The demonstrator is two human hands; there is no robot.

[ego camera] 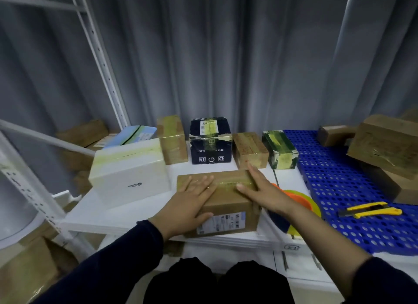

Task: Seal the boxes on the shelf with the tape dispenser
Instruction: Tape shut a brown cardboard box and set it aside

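Observation:
A brown cardboard box (228, 204) lies on the white shelf (108, 211) in front of me, with a strip of clear tape across its top. My left hand (192, 202) rests flat on the left part of the top, thumb over the front face. My right hand (262, 190) lies with straight fingers on the box's right top edge. The orange and yellow tape dispenser (298, 204) lies on the shelf just right of the box, partly hidden behind my right forearm.
Behind stand a white box (129, 168), a tall brown box (173, 140), a black box (210, 140), a small brown box (250, 151) and a green box (280, 149). A blue perforated mat (339, 179) carries a yellow utility knife (371, 209) and brown boxes (384, 145).

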